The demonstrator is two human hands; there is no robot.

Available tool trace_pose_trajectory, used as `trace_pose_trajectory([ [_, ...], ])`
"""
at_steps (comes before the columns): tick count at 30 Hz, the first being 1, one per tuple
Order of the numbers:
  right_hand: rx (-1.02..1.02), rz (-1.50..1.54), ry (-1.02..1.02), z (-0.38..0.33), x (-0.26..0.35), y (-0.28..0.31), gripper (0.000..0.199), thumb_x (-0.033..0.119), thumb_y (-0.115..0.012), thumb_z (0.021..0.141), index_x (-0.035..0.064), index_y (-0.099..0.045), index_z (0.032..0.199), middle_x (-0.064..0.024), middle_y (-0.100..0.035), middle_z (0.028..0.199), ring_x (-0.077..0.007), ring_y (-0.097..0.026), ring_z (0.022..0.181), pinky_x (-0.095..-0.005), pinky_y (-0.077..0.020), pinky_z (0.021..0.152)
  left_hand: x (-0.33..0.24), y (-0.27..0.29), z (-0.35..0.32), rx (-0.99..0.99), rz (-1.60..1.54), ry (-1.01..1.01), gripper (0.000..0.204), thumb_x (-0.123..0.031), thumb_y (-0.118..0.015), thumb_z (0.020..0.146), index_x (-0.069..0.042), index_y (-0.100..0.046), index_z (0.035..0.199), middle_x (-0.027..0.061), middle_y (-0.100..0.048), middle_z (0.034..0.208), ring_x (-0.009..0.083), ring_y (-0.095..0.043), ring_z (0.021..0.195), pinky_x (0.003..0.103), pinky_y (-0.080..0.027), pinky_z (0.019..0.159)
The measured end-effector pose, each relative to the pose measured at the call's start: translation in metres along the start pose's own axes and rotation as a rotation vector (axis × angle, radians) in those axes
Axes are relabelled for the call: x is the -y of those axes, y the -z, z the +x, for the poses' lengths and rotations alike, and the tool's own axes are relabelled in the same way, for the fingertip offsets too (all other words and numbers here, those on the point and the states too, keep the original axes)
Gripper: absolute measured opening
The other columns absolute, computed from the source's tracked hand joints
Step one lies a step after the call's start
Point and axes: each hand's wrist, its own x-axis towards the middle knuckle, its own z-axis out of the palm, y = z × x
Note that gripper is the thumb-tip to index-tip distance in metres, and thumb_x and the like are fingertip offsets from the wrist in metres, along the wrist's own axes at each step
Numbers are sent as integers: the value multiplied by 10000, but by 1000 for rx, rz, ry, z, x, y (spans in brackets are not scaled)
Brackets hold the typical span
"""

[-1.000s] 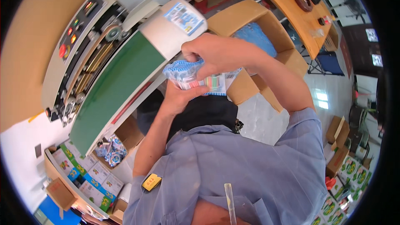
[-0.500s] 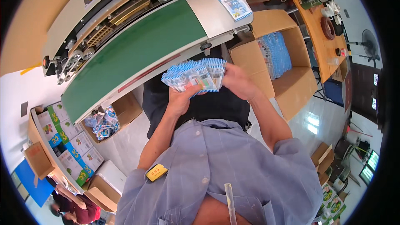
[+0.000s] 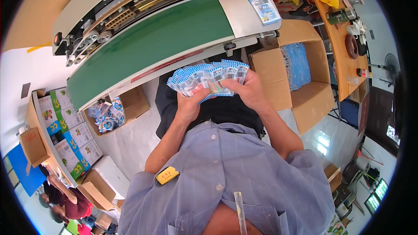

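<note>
A fanned bunch of small blue-and-white plastic packets (image 3: 213,76) is held over my lap, just off the near edge of the machine's belt. My left hand (image 3: 191,104) grips the left part of the bunch, its thumb lying across the front. On the right part, my right hand (image 3: 247,88) is closed too, with its thumb pressed on the packets and the fingers behind them. Striped blue edges and barcodes show along the fan. One similar packet (image 3: 263,8) lies by itself on the machine's metal end plate.
A sealing machine with a green belt (image 3: 152,39) stands ahead. To the right is an open carton (image 3: 272,72) with packets stacked inside; another carton (image 3: 135,104) of loose packets sits at left. A wooden table (image 3: 348,78) is far right. People (image 3: 65,196) are at lower left.
My right hand, blurred at the bunch's right edge before, now grips its front with the thumb. The packets are spread wider to the right. The whole view has shifted slightly.
</note>
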Motion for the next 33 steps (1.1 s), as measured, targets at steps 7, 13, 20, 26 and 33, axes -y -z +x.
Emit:
trace_pose_trajectory([
  [7,28,74,-22,3,-6,-12,299,-1,-695,854,-2,-629,1146,-49,-696,1046,-109,-650,935,-267,-527,812,-3,-2,-2,54,67,-56,520,90,-763,720,-18,-579,1194,74,-665,1110,190,-663,989,332,-542,871],
  [13,148,203,-162,3,2,1,273,133,-607,951,8,-612,1194,-32,-680,1058,-85,-613,983,-242,-493,836,-18,-4,-6,-49,82,-73,478,103,-737,734,-25,-586,1169,66,-668,1060,178,-663,958,329,-548,834],
  [20,43,296,-73,20,11,-9,289,180,-476,1016,-5,-573,1217,-89,-655,1126,-185,-662,979,-351,-590,757,-30,-3,5,-52,13,-186,476,100,-709,750,-29,-568,1186,73,-654,1095,190,-653,1000,341,-535,865],
  [26,-88,104,20,53,51,-6,281,183,-507,1001,8,-585,1206,-89,-672,1092,-169,-681,900,-310,-604,630,-61,-17,9,-148,-2,-269,477,114,-690,756,-23,-564,1195,85,-649,1117,204,-652,1019,347,-530,885],
  [33,-155,-70,7,122,95,-2,258,167,-558,972,12,-617,1169,-77,-681,1064,-142,-671,908,-274,-594,687,-92,-23,23,-197,72,-308,489,118,-697,746,-27,-568,1195,89,-654,1117,207,-653,1015,347,-527,890],
])
